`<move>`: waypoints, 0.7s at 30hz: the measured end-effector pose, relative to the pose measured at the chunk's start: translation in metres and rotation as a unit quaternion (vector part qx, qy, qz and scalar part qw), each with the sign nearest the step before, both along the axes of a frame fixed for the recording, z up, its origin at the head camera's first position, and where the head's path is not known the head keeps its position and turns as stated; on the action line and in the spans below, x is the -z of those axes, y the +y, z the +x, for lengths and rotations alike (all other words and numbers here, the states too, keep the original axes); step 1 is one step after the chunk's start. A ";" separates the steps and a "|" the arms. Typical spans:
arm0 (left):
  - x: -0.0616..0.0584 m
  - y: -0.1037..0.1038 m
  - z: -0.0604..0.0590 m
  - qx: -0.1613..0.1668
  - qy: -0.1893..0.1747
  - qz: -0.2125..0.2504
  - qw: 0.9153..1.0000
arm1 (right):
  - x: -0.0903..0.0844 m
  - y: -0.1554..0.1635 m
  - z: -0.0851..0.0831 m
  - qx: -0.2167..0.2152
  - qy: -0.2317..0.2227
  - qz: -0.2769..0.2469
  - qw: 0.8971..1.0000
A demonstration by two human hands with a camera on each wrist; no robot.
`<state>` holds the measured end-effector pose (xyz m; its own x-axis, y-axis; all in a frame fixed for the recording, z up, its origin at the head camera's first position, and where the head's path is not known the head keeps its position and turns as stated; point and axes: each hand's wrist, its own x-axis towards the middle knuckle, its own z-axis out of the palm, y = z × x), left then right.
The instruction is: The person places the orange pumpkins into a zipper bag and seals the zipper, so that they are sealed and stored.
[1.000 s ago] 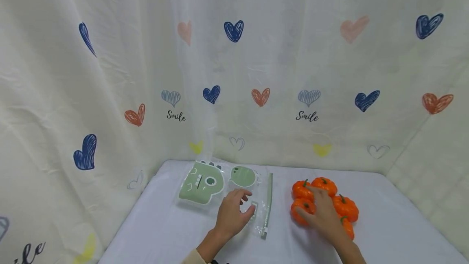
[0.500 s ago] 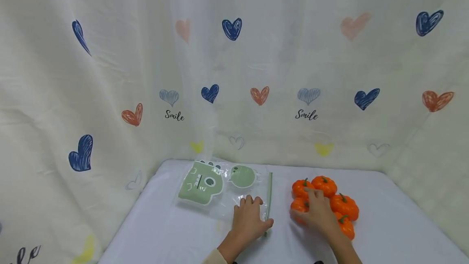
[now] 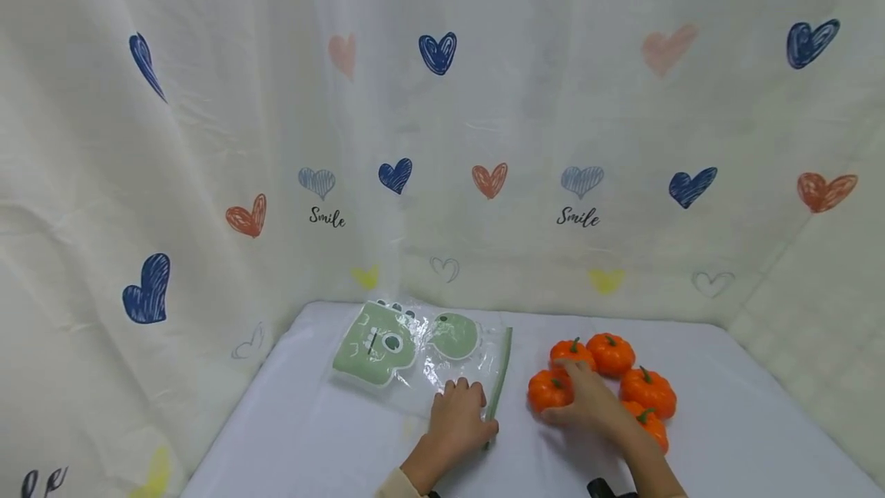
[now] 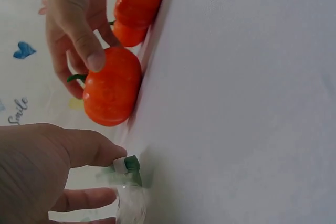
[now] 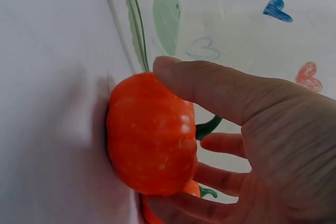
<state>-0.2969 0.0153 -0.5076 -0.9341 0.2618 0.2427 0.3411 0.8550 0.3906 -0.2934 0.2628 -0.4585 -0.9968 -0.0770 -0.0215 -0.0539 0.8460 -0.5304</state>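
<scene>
Under my right hand [image 3: 584, 406], fingers curled around a small orange plastic pumpkin [image 3: 548, 391]; my left hand [image 3: 458, 425] pinches the clear zip bag's green edge [image 3: 499, 376]. I judge the round pumpkin could roll off the white worktop [image 3: 726, 421] if my grasp loosens.
</scene>
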 end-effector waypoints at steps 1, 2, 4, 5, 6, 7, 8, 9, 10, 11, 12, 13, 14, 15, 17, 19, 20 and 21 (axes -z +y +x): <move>0.002 -0.002 -0.001 0.006 -0.002 -0.003 1.000 | 0.000 -0.001 -0.001 -0.003 -0.004 -0.005 1.000; 0.003 -0.004 -0.003 0.013 -0.004 -0.005 1.000 | 0.001 -0.001 -0.002 -0.005 -0.009 -0.008 1.000; 0.004 -0.009 -0.004 0.029 -0.008 -0.009 1.000 | 0.002 -0.002 -0.004 -0.005 -0.021 -0.015 1.000; 0.005 -0.011 -0.005 0.036 -0.011 -0.014 0.999 | 0.002 -0.003 -0.005 -0.008 -0.025 -0.017 0.999; 0.005 -0.013 -0.006 0.042 -0.014 -0.017 0.999 | 0.003 -0.004 -0.006 -0.011 -0.028 -0.021 0.999; 0.005 -0.015 -0.007 0.048 -0.016 -0.020 0.999 | 0.004 -0.005 -0.007 -0.014 -0.030 -0.025 0.999; 0.005 -0.017 -0.007 0.054 -0.017 -0.019 0.998 | 0.004 -0.006 -0.008 -0.016 -0.032 -0.028 0.999; 0.004 -0.019 -0.008 0.059 -0.017 -0.018 0.998 | 0.005 -0.007 -0.008 -0.017 -0.034 -0.032 0.999; 0.003 -0.021 -0.008 0.063 -0.018 -0.017 0.998 | 0.005 -0.008 -0.010 -0.020 -0.034 -0.035 0.999; 0.003 -0.022 -0.009 0.066 -0.020 -0.014 0.997 | 0.005 -0.008 -0.010 -0.022 -0.035 -0.036 0.999; 0.002 -0.023 -0.009 0.069 -0.024 -0.010 0.997 | 0.006 -0.009 -0.011 -0.022 -0.036 -0.038 0.998; 0.002 -0.024 -0.009 0.071 -0.028 -0.005 0.997 | 0.006 -0.009 -0.011 -0.023 -0.038 -0.039 0.998; 0.001 -0.024 -0.009 0.072 -0.033 -0.002 0.997 | 0.007 -0.009 -0.012 -0.024 -0.040 -0.038 0.998; 0.001 -0.024 -0.009 0.073 -0.037 -0.002 0.997 | 0.009 -0.008 -0.012 -0.025 -0.042 -0.037 0.998; 0.003 -0.024 -0.010 0.071 -0.046 -0.002 0.996 | 0.011 -0.008 -0.013 -0.020 -0.046 -0.034 0.998; 0.003 -0.024 -0.012 0.066 -0.048 -0.003 0.997 | 0.013 -0.006 -0.015 -0.014 -0.048 -0.034 0.998; 0.004 -0.023 -0.012 0.063 -0.046 -0.004 0.997 | 0.014 -0.006 -0.016 -0.014 -0.048 -0.033 0.998; 0.004 -0.023 -0.013 0.058 -0.045 -0.004 0.997 | 0.014 -0.006 -0.016 -0.010 -0.049 -0.034 0.998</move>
